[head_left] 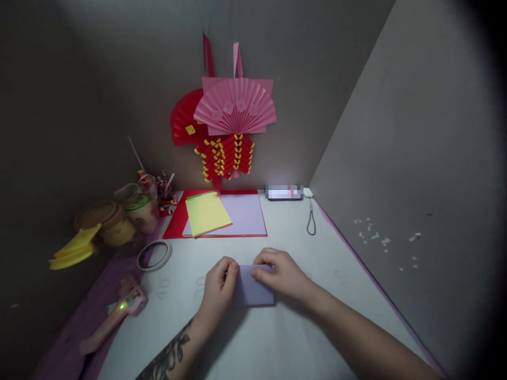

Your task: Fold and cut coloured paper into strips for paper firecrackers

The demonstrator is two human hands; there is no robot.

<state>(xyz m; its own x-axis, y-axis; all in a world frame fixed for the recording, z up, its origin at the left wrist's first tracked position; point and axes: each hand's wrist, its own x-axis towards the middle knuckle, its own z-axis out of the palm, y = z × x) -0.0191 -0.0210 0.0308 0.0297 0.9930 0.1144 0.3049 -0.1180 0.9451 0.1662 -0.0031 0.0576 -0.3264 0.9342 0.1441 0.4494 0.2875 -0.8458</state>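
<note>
A small purple paper piece (pixel 254 289), folded or stacked, lies near the middle of the white table surface. My left hand (pixel 220 282) grips its left edge, thumb on top and fingers curled. My right hand (pixel 279 272) holds its upper right part, with the thumb on the paper and the fingers bent over the far edge. Beyond my hands, a yellow sheet (pixel 208 214) rests on a larger lilac sheet (pixel 246 214), and both lie over red paper (pixel 174 227).
A tape roll (pixel 168 256) and a pink glue gun (pixel 132 301) with a green light are at the left, beside cups (pixel 140 208). A phone (pixel 284 192) lies at the back. Paper fans (pixel 237 108) hang on the wall.
</note>
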